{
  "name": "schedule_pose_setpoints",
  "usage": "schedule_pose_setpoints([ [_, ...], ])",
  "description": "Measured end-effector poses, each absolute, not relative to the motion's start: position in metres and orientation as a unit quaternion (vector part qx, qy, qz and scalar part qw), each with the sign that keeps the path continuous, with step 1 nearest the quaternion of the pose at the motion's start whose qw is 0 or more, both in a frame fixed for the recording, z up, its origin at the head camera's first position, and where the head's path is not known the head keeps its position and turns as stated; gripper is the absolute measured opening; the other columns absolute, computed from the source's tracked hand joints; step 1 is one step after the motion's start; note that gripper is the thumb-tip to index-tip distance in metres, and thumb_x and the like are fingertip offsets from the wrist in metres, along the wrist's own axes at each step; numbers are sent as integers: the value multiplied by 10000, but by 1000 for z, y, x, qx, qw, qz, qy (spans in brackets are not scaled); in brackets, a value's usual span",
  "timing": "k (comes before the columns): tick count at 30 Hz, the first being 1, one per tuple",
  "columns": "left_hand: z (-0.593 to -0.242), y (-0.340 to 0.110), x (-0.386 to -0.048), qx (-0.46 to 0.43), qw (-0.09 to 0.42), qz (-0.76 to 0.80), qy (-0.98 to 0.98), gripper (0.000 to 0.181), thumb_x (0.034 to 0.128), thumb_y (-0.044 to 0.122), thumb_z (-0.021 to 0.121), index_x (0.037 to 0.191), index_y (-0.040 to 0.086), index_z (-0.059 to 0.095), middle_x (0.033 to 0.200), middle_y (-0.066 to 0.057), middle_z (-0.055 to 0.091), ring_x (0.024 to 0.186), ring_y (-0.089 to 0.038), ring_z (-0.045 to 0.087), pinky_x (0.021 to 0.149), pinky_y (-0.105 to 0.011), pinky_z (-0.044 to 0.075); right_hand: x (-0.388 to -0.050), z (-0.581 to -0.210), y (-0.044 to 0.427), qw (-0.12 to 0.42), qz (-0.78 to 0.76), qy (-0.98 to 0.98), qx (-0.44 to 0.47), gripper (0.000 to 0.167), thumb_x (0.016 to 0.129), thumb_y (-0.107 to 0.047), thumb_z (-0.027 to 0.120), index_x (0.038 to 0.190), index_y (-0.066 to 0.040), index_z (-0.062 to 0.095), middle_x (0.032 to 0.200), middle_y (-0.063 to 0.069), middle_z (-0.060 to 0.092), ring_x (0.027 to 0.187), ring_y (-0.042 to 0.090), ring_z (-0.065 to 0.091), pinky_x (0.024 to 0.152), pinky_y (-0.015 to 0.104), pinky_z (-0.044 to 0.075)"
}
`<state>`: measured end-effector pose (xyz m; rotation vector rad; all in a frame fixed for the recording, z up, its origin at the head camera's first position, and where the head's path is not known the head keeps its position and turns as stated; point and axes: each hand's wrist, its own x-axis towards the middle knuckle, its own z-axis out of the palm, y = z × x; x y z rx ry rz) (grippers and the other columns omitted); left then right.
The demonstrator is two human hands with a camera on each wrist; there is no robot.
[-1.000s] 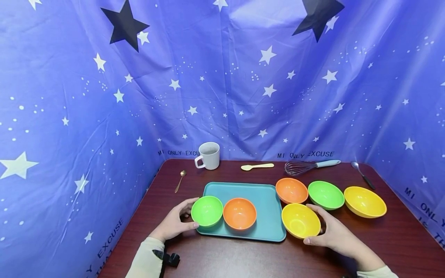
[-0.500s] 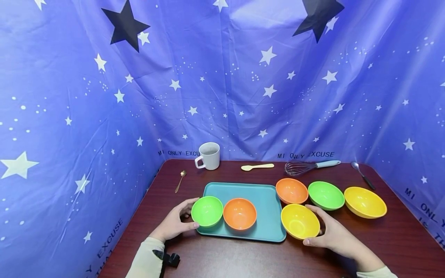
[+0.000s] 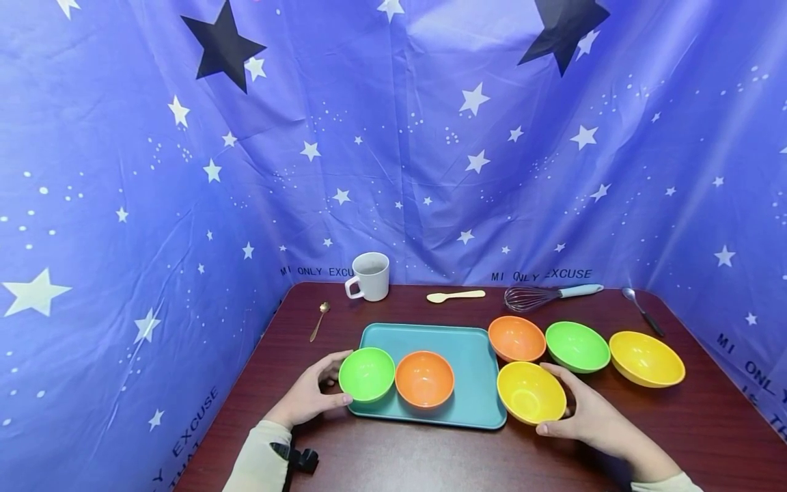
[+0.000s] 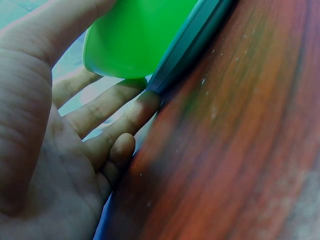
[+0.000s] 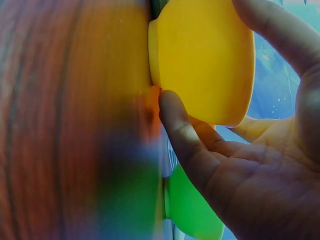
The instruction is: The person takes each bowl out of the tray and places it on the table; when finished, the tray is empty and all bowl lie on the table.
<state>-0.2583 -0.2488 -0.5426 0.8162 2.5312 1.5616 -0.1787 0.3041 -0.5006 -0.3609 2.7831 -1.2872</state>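
On the left part of the teal tray [image 3: 473, 383] stands a green bowl [image 3: 366, 374], with an orange bowl [image 3: 424, 380] beside it. My left hand [image 3: 310, 391] holds the green bowl's left side, thumb at the front and fingers behind; the left wrist view shows fingertips against the bowl [image 4: 135, 40] and near the tray's edge. At the tray's right edge, a yellow bowl [image 3: 531, 392] is gripped on its right side by my right hand [image 3: 584, 410]. In the right wrist view, thumb and fingers curve round this yellow bowl [image 5: 205, 60].
Behind and right of the held yellow bowl stand another orange bowl [image 3: 516, 338], green bowl [image 3: 576, 347] and yellow bowl [image 3: 645, 359]. Along the back lie a gold spoon [image 3: 319, 322], a mug [image 3: 371, 277], a pale spoon [image 3: 456, 296], a whisk [image 3: 553, 294] and a dark-handled spoon [image 3: 642, 311].
The yellow bowl in my right hand has shifted very slightly left since the earliest frame. My left hand and the bowls on the tray stay in place.
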Motion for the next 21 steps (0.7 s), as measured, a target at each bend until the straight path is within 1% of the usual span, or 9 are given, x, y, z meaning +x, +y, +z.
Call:
schedule_pose_setpoints([
  [5,-541,-248,-258,258,32,505,823,798,857,217,886,1550,241,490,1287,19,682,1071,-239,665,903,-352,506,-179,-501,305,33,-429,895,-121,1066,753,-295,963,1591,-54,350,1479,265,491,980,161,574,774,254,487],
  [9,-541,-248,-258,256,32,505,824,799,858,221,886,1552,242,488,1286,22,681,1071,-237,664,903,-350,504,-179,-500,304,34,-424,896,-126,1085,752,-303,963,1594,-38,332,1489,277,479,990,163,583,778,253,495],
  [12,-541,-248,-258,256,33,505,823,799,857,221,886,1551,242,489,1286,24,681,1072,-238,664,903,-350,504,-178,-496,304,34,-409,903,-126,1098,748,-330,963,1592,-23,331,1516,280,463,1098,236,584,804,250,499],
  [16,-542,-249,-258,260,31,507,821,796,855,215,887,1547,237,494,1287,21,682,1071,-240,664,900,-353,505,-176,-486,303,29,-396,909,-123,1079,758,-357,953,1579,-5,347,1536,288,445,1249,393,561,848,269,515],
  [18,-543,-249,-258,263,30,508,819,795,855,208,886,1547,231,495,1289,16,682,1071,-242,665,900,-354,506,-175,-481,302,24,-392,912,-120,1057,771,-368,944,1572,1,360,1530,290,453,1283,439,554,865,273,519],
  [21,-543,-249,-259,268,28,511,816,794,853,199,884,1546,222,497,1280,7,685,1068,-246,665,896,-359,509,-173,-474,301,16,-388,914,-115,1025,792,-376,931,1563,7,374,1499,284,491,1288,459,563,877,275,527],
])
